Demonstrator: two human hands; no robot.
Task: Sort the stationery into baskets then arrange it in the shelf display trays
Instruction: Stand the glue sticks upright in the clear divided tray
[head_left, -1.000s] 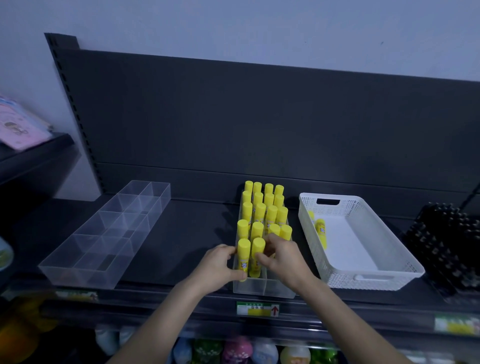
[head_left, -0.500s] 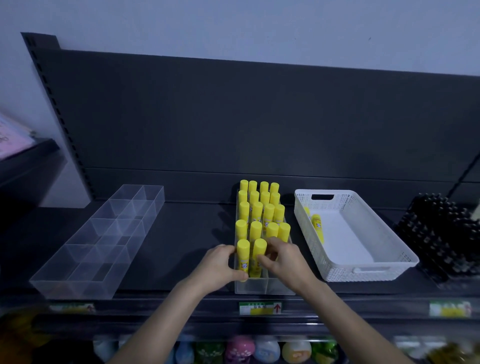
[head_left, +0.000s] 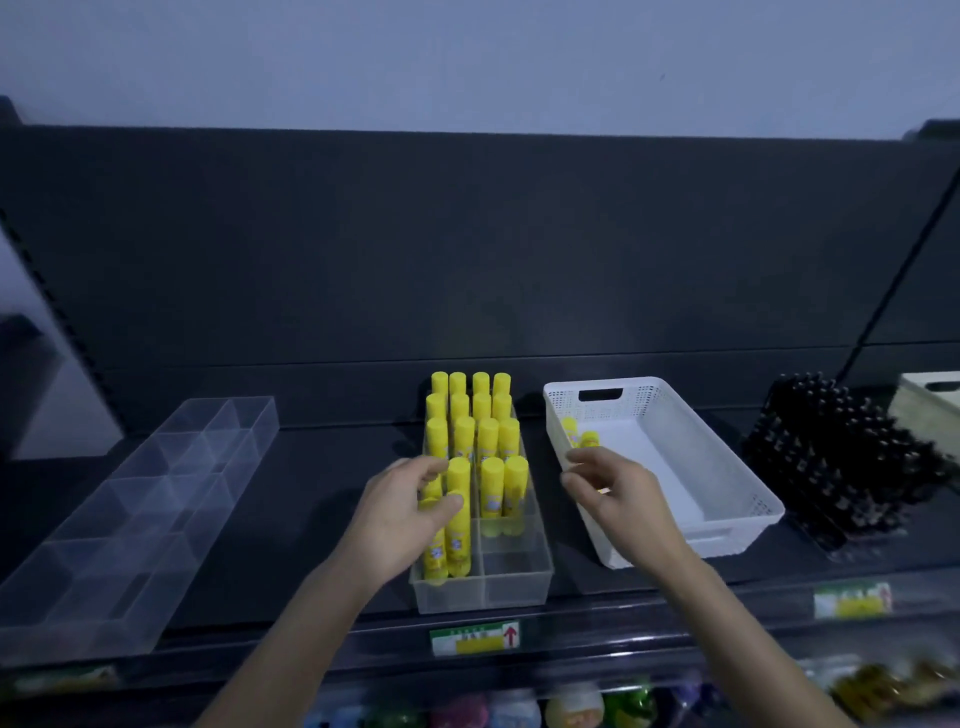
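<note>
Done: display tray (head_left: 519, 582) mostly filled; glue sticks (head_left: 483, 436) stood upright in rows, from the left hand out to the tray's far end.
Left hand (head_left: 402, 514): curled round the two nearest glue sticks in the front-left compartment, thumb laid across them. Judged to be seating or steadying them.
Right hand (head_left: 623, 493): held over the near-left corner of the white basket (head_left: 727, 499), fingers loosely curled. Whether anything is pinched cannot be told.
Left to move: remaining sticks (head_left: 579, 436), apparently two, lying against the basket wall just beyond the right hand's fingertips.
Open slot: front-right compartment, between the two hands, holds no sticks. Judged the place for the remaining ones.
Not started: divided tray (head_left: 156, 499), well out to the left of the left hand; no stationery seen in it.
Estimate: glue-stick part judged nearly complete. Other stationery cannot be assessed from this view.
</note>
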